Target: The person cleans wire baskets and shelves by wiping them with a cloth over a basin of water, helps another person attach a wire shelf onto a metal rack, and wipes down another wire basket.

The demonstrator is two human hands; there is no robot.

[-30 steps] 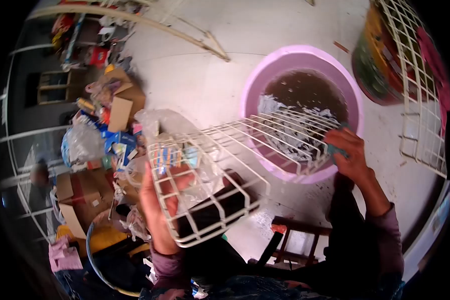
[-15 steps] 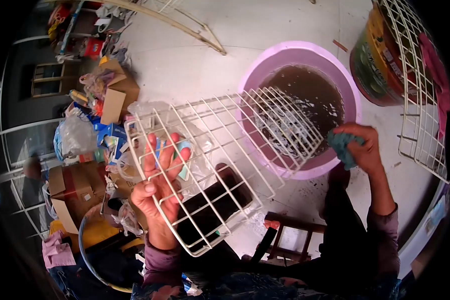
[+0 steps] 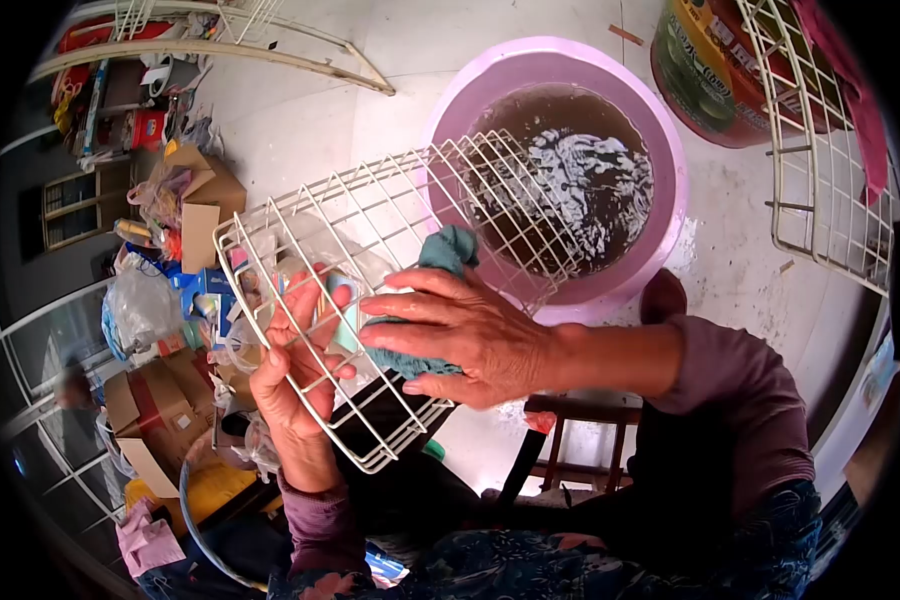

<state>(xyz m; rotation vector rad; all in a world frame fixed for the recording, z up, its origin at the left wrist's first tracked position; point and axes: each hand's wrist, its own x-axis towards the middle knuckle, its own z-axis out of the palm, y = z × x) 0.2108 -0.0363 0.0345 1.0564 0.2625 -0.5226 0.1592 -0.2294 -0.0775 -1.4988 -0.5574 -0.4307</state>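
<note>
A white wire rack (image 3: 380,195) slants across the middle, its far end over a pink plastic basin (image 3: 660,240) of murky brown, sudsy water (image 3: 600,150). My left hand (image 3: 305,370) grips the rack's near left edge, with its fingers behind the wires and the thumb in front. My right hand (image 3: 465,330) presses a wet teal cloth (image 3: 448,250) onto the rack's bars near the left hand. Its fingers lie over the cloth, which bulges out above and below them.
At right a second wire rack (image 3: 795,190) stands by a large printed bucket (image 3: 710,80) and a dark pink cloth. Cardboard boxes (image 3: 160,410) and plastic bags (image 3: 150,305) crowd the left side. A small wooden stool (image 3: 585,435) is near my legs.
My right hand has moved left with the cloth, from beside the basin onto the rack. The rack has tilted a little in my left hand, and the whole view has shifted.
</note>
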